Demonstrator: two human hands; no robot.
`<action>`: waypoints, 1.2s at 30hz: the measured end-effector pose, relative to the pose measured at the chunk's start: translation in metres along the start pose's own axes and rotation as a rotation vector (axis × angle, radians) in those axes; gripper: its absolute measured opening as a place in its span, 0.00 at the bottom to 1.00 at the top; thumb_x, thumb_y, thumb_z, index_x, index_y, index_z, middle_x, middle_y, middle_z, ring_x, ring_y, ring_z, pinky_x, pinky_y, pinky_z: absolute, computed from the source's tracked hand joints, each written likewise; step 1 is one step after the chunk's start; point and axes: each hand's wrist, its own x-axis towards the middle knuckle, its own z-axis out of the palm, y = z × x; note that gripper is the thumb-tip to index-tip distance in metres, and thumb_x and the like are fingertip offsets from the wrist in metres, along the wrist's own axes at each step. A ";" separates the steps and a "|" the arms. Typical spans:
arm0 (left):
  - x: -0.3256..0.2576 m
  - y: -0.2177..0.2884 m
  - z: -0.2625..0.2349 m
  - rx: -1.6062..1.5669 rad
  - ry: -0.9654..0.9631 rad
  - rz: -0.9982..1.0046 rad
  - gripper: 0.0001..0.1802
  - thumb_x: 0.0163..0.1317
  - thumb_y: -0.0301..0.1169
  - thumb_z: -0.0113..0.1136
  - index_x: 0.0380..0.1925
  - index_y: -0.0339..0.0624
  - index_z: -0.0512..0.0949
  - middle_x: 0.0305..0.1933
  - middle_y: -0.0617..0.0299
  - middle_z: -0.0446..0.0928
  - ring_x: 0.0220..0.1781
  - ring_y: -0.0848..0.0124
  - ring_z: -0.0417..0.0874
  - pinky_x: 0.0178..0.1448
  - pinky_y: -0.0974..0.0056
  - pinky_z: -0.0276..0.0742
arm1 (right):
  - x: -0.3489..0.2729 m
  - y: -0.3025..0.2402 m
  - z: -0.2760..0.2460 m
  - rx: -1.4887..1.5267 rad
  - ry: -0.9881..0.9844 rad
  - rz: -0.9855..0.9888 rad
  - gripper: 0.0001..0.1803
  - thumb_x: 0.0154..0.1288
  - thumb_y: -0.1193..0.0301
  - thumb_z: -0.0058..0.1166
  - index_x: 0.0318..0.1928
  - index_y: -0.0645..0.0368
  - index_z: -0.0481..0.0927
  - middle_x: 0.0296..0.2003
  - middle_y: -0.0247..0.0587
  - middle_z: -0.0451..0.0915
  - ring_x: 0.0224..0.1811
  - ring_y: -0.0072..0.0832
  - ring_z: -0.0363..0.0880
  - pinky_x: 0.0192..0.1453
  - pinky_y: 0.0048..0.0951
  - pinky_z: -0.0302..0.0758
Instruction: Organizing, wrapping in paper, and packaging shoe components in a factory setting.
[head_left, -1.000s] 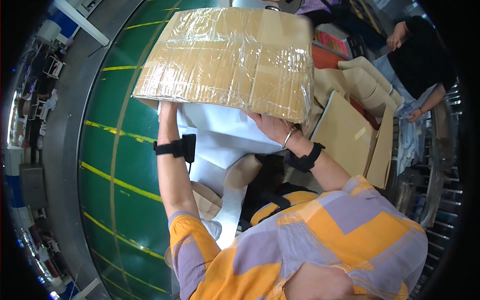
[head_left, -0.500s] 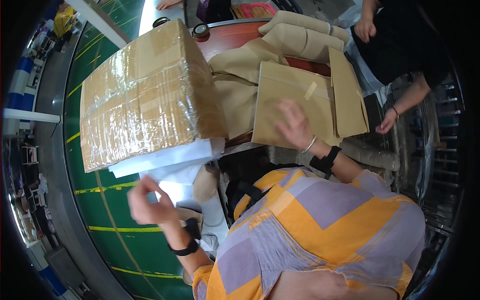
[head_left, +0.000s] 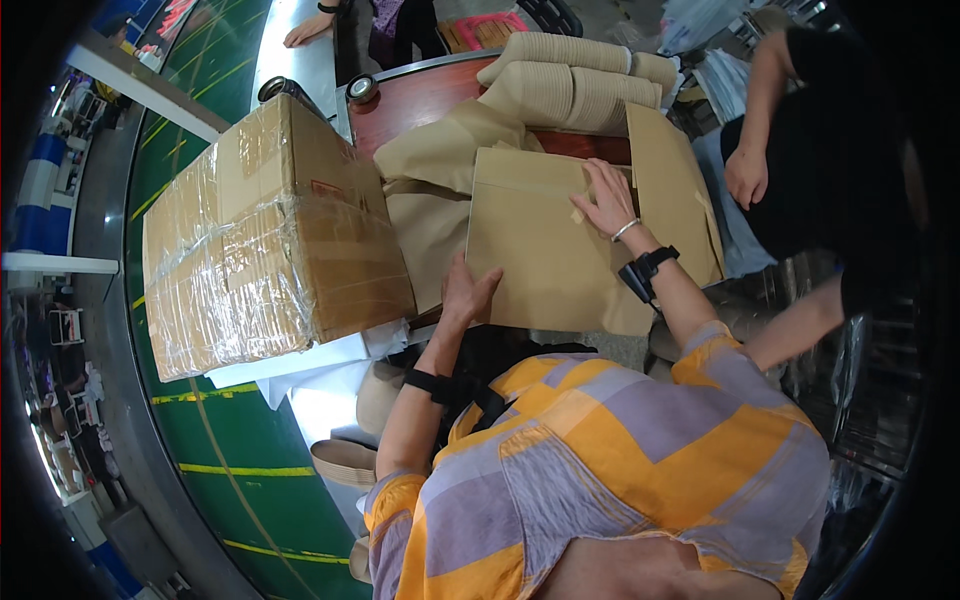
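A brown cardboard box [head_left: 545, 250] with a raised side flap [head_left: 672, 190] is in front of me, a strip of tape on its broad panel. My left hand [head_left: 468, 292] grips the left edge of that panel, thumb on the near face and the other fingers partly hidden at the edge. Near the panel's upper right, my right hand [head_left: 608, 203] lies with fingers stretched out over the cardboard, by the tape. To the left stands a large carton [head_left: 245, 245] wrapped in shiny clear tape, apart from both hands.
Stacked beige moulded pieces [head_left: 570, 95] lie on the red-brown tabletop [head_left: 410, 115] behind the box. Tape rolls [head_left: 362, 89] sit at its far left. White sheets [head_left: 320, 355] stick out under the taped carton. A co-worker's hand [head_left: 746, 176] hangs at the right; another person's hand [head_left: 308, 32] rests far back.
My left hand has moved right from beside the taped carton to the cardboard panel's left edge. My right hand has gone up and across to its top. The view has shifted slightly.
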 end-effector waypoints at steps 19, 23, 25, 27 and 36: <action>-0.017 0.010 -0.027 -0.102 0.014 0.074 0.25 0.44 0.29 0.69 0.41 0.33 0.69 0.41 0.50 0.76 0.42 0.60 0.78 0.47 0.61 0.73 | 0.075 -0.038 0.014 0.396 -0.107 -0.111 0.17 0.55 0.60 0.58 0.38 0.60 0.75 0.34 0.43 0.78 0.36 0.43 0.77 0.41 0.37 0.73; -0.005 0.000 -0.023 -0.464 -0.010 0.081 0.30 0.46 0.30 0.70 0.48 0.33 0.67 0.46 0.52 0.77 0.46 0.67 0.79 0.51 0.65 0.73 | 0.072 -0.056 0.005 0.416 -0.078 -0.135 0.12 0.55 0.64 0.56 0.33 0.61 0.78 0.31 0.44 0.77 0.35 0.44 0.77 0.38 0.37 0.73; 0.000 0.002 -0.023 -0.579 -0.064 -0.044 0.31 0.48 0.30 0.69 0.51 0.34 0.66 0.47 0.54 0.76 0.48 0.69 0.77 0.53 0.66 0.73 | 0.075 -0.061 0.002 0.358 -0.075 -0.207 0.11 0.55 0.66 0.56 0.32 0.61 0.79 0.30 0.44 0.77 0.34 0.44 0.77 0.36 0.37 0.73; 0.004 0.001 -0.018 -0.556 -0.042 -0.016 0.30 0.49 0.29 0.69 0.50 0.34 0.66 0.47 0.54 0.76 0.48 0.69 0.77 0.52 0.66 0.73 | 0.081 -0.063 -0.003 0.271 -0.150 -0.229 0.09 0.53 0.69 0.54 0.31 0.61 0.79 0.28 0.44 0.76 0.34 0.45 0.77 0.37 0.38 0.74; 0.007 -0.009 -0.014 -0.572 -0.029 0.024 0.31 0.49 0.27 0.67 0.53 0.33 0.66 0.48 0.53 0.76 0.49 0.69 0.77 0.52 0.66 0.73 | 0.084 -0.081 0.010 -0.105 -0.427 -0.390 0.35 0.43 0.70 0.57 0.55 0.60 0.62 0.48 0.51 0.72 0.50 0.46 0.72 0.48 0.45 0.73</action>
